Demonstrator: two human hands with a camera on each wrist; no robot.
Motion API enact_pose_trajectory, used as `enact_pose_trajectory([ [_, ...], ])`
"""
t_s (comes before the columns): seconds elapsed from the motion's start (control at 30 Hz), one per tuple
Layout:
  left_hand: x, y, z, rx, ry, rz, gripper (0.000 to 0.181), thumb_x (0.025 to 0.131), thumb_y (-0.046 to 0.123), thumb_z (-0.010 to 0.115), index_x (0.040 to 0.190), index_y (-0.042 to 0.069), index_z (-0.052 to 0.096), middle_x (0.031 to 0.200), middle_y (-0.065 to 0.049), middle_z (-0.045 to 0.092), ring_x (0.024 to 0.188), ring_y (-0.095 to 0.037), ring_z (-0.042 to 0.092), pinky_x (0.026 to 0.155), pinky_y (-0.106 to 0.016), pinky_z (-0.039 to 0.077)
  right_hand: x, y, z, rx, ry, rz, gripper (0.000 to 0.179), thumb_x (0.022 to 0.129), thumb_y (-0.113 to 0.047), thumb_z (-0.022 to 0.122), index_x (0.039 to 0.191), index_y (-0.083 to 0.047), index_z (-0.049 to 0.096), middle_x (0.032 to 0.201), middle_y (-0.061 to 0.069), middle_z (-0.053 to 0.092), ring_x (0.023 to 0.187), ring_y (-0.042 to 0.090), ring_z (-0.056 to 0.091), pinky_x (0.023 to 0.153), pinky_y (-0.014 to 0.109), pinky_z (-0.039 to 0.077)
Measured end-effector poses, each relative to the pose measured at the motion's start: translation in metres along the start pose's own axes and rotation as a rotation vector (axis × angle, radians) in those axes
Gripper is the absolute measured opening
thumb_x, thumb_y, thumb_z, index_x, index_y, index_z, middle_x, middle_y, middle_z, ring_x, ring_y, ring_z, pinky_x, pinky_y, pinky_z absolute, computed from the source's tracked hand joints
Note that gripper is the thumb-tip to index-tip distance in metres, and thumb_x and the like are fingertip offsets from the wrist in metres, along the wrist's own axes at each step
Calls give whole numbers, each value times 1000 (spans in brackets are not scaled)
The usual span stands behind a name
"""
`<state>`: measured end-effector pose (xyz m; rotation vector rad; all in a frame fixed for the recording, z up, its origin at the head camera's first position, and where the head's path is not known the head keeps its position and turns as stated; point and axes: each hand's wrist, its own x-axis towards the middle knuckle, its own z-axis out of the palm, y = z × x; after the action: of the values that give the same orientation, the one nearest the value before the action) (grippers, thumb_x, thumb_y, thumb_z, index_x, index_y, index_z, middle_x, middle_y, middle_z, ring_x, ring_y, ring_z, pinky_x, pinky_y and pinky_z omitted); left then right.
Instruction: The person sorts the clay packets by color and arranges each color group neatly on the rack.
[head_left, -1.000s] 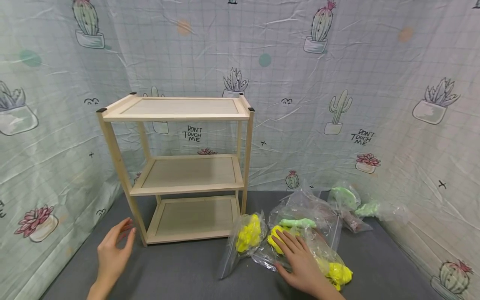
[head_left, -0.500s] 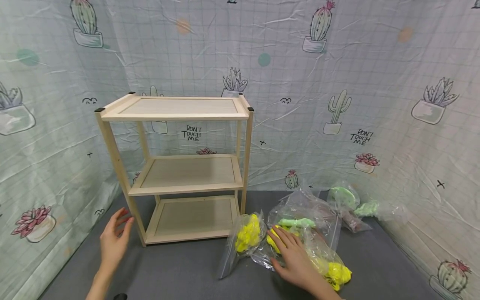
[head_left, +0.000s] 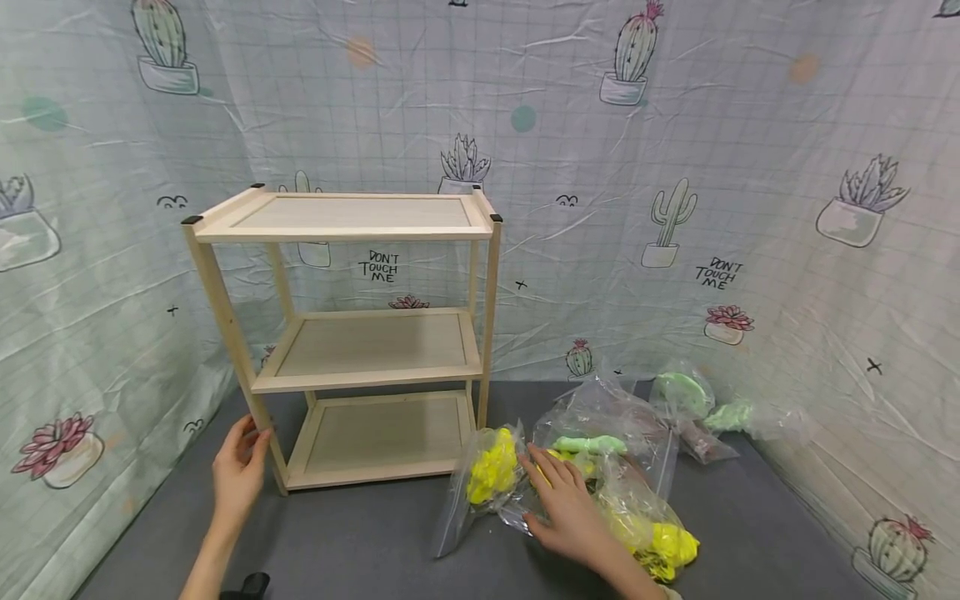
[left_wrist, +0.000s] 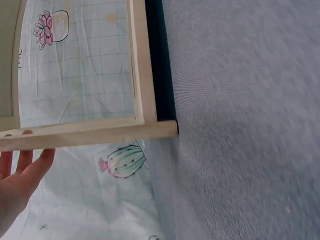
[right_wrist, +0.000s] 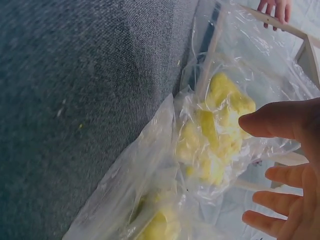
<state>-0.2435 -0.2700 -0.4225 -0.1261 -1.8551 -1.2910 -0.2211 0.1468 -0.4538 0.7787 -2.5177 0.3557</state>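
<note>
A pale wooden three-tier shelf (head_left: 375, 346) stands upright on the grey surface. My left hand (head_left: 238, 477) grips its front left leg (head_left: 234, 329) low down; in the left wrist view the thumb is on one side of the leg and fingertips (left_wrist: 27, 132) peek past the other. My right hand (head_left: 568, 512) hovers with fingers spread over clear plastic bags, holding nothing. Just left of it stands a clear bag with a yellow lump (head_left: 492, 468), seen close to the thumb in the right wrist view. Another yellow lump (head_left: 666, 550) in a bag lies beside the right wrist.
Behind the right hand, clear bags hold a light green piece (head_left: 589, 445) and reddish-brown contents. Further right lie bagged green pieces (head_left: 684, 395). A cactus-print sheet (head_left: 570, 150) encloses the back and sides. A black object (head_left: 255, 585) shows by the left forearm.
My left hand has moved right and forward, from beside the shelf leg to gripping it. The right hand has drifted slightly left over the bags. The head view has shifted a little.
</note>
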Motion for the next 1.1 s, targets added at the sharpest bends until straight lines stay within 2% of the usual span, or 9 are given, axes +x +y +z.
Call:
enact_pose_trajectory([
  [0.1, 2, -14, 3, -33, -10, -12, 28, 81, -15, 51, 109, -15, 51, 92, 20, 55, 80, 14, 56, 69, -1, 41, 2, -1, 4, 8, 3, -5, 78, 64, -28, 76, 132, -10, 43, 137, 13, 41, 120, 34, 43, 91, 57, 33],
  [0.2, 3, -23, 4, -24, -10, -31, 28, 82, -12, 52, 110, -9, 52, 90, 21, 55, 79, 13, 56, 69, -1, 41, 5, -1, 8, 2, 14, -14, 79, 62, -28, 77, 131, -10, 43, 136, 14, 41, 120, 34, 43, 91, 58, 33],
  [0.33, 4, -27, 3, -29, -18, -52, 27, 82, -11, 52, 109, -7, 53, 87, 22, 56, 76, 12, 57, 68, -2, 42, 9, -3, 14, -27, 9, -13, 85, 60, -32, 78, 133, -11, 41, 137, 13, 40, 122, 32, 42, 91, 58, 33],
  [0.43, 6, -28, 2, -45, -25, -76, 26, 82, -12, 53, 107, -6, 55, 84, 22, 57, 73, 11, 58, 67, -3, 42, 12, -4, 19, -46, -26, 6, 90, 60, -38, 78, 136, -12, 36, 140, 13, 36, 124, 32, 39, 90, 60, 32],
  [0.6, 8, -28, 1, -50, -41, -111, 29, 82, -10, 54, 102, 10, 58, 81, 23, 57, 70, 12, 58, 66, -3, 42, 19, -8, 26, -43, -79, 29, 98, 60, -42, 78, 139, -11, 29, 144, 13, 29, 128, 35, 33, 91, 62, 29],
  [0.67, 9, -27, 0, -34, -52, -114, 28, 82, -9, 54, 102, 12, 58, 81, 24, 57, 71, 13, 58, 66, -3, 42, 22, -9, 29, -53, -80, 25, 101, 58, -44, 79, 140, -11, 28, 145, 13, 27, 128, 36, 32, 92, 62, 29],
  [0.8, 10, -26, -2, 3, -86, -116, 23, 85, -5, 53, 106, 3, 57, 83, 25, 56, 72, 13, 57, 66, -3, 42, 27, -9, 34, -107, -57, 21, 109, 52, -51, 80, 139, -9, 28, 145, 12, 28, 128, 35, 33, 90, 61, 31],
  [0.9, 9, -25, -2, 23, -103, -125, 23, 86, -2, 52, 109, -2, 55, 83, 26, 55, 73, 14, 56, 66, -3, 42, 30, -9, 38, -106, -43, 39, 115, 48, -54, 81, 138, -8, 26, 144, 11, 30, 128, 33, 34, 89, 62, 32],
  [1.1, 8, -25, -2, 20, -90, -125, 22, 86, -3, 52, 107, -4, 55, 83, 25, 55, 74, 14, 56, 67, -3, 42, 39, -10, 43, -126, -83, 66, 123, 46, -59, 79, 141, -10, 19, 145, 10, 29, 130, 33, 30, 92, 62, 30],
])
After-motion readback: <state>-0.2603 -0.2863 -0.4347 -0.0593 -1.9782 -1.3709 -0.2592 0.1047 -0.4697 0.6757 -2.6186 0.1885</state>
